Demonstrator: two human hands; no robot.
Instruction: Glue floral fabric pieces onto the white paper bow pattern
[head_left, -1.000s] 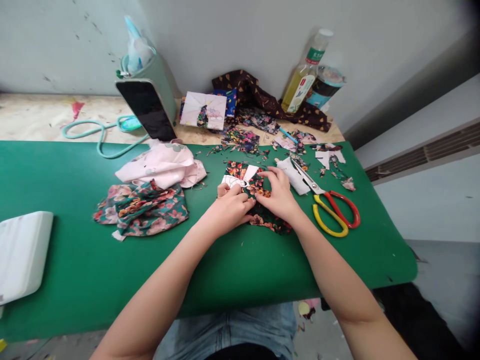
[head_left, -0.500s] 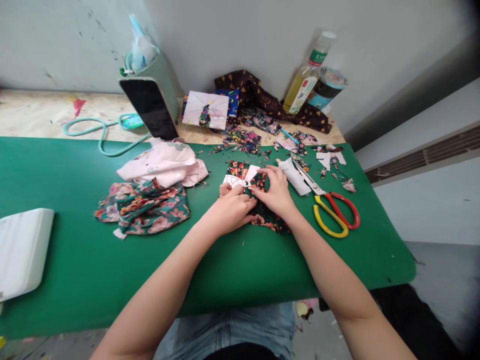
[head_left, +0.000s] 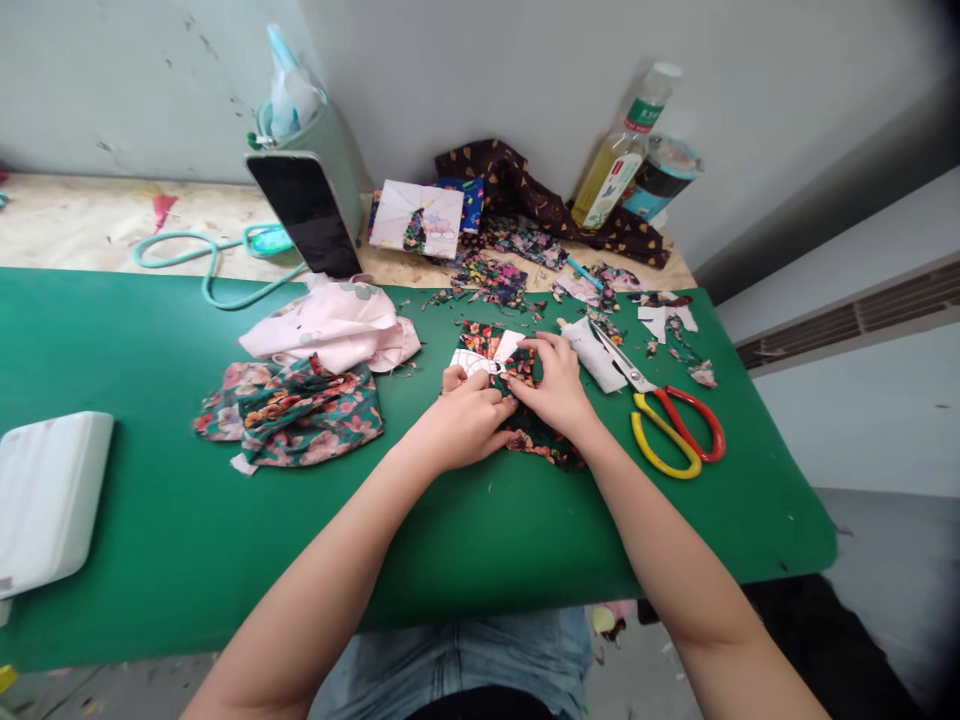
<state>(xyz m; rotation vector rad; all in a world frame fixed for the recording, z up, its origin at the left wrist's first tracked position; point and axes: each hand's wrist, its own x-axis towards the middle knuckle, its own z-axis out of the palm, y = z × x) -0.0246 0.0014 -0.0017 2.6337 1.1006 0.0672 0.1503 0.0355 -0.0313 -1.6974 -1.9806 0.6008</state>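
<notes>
Behind the green table (head_left: 465, 540) stands a marked grey wall (head_left: 465, 90); right of the table, a vent (head_left: 862, 314); below, littered floor (head_left: 637, 672).

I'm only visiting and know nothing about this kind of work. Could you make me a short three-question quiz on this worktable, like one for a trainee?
1. Multiple choice: what do the left hand and the right hand both touch?
A) the bottle
B) the dark floral fabric
C) the white box
2. True or false: the pale pink cloth lies farther from the person than the crumpled teal floral cloth.
3. Fill in: the scissors have one red handle and one ____ handle.

Key: 1 B; 2 true; 3 yellow.
</notes>
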